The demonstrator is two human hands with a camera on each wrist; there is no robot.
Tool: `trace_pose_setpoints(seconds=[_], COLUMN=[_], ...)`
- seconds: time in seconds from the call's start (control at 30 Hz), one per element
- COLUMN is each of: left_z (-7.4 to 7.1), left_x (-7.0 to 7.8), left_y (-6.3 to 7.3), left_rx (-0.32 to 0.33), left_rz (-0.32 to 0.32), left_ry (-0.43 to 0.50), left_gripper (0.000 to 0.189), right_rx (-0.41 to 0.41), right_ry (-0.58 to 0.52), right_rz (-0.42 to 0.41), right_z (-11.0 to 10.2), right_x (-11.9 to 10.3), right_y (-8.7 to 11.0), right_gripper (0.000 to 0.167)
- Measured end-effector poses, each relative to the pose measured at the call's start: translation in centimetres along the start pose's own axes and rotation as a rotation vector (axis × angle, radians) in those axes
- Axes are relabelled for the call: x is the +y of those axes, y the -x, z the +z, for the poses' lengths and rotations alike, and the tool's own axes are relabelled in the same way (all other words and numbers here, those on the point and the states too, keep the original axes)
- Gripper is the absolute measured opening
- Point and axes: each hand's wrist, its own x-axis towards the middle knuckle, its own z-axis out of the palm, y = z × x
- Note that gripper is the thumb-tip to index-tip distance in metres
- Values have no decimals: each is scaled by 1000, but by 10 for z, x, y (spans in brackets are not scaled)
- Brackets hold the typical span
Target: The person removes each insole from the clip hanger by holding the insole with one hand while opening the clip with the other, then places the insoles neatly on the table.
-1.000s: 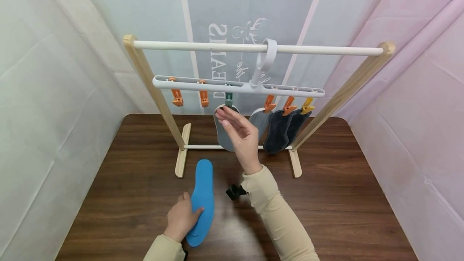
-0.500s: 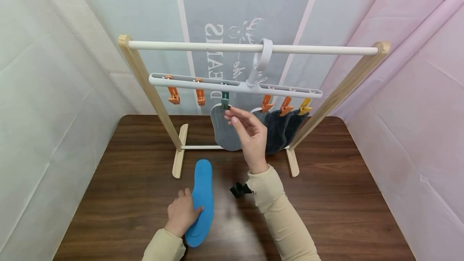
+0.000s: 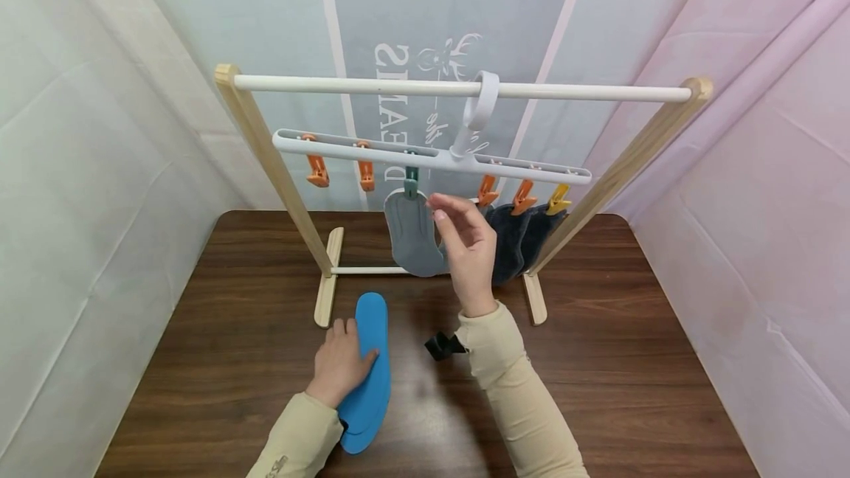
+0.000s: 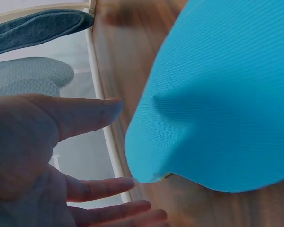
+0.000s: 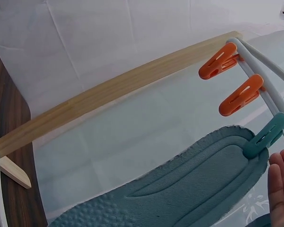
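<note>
Nearest, low in front of hanger point(image 3: 458, 162): left hand point(image 3: 340, 364), thumb apart from fingers, gripping nothing, partly over blue insole point(image 3: 373, 393); contact uncertain. Right hand point(image 3: 474, 260), below hanger, relaxed, holding nothing, beside grey insole point(image 3: 415, 242). Green clip point(image 3: 412, 183) pinches insole's upper end, presumably so it hangs free beneath hanger. Rail point(image 3: 418, 86), above hanger, bears hook, keeping hanger aloft.

- Brown table point(image 3: 598, 389)
- Wooden rack point(image 3: 617, 179) with white rail point(image 3: 372, 85), on the table
- Grey backdrop point(image 3: 505, 6) with white lettering point(image 3: 394, 98), deer's head point(image 3: 458, 59)
- Pale cloth point(image 3: 86, 190), both sides
</note>
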Motion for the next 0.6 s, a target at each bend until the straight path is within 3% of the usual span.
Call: trace_pose_setpoints(seconds=[0.2,0.6], left_z=[-3,-18], left_x=[6,26], left_y=[-18,-62], left_rx=[22,111], left_rz=[71,195], left_ry=[84,542], left_gripper=[62,62], right_rx=[8,-29], right_ry=[5,47], right_rz=[10,42], right_z=[0,0], right_x=[-1,-6], right_y=[0,-2], right_gripper=[29,35])
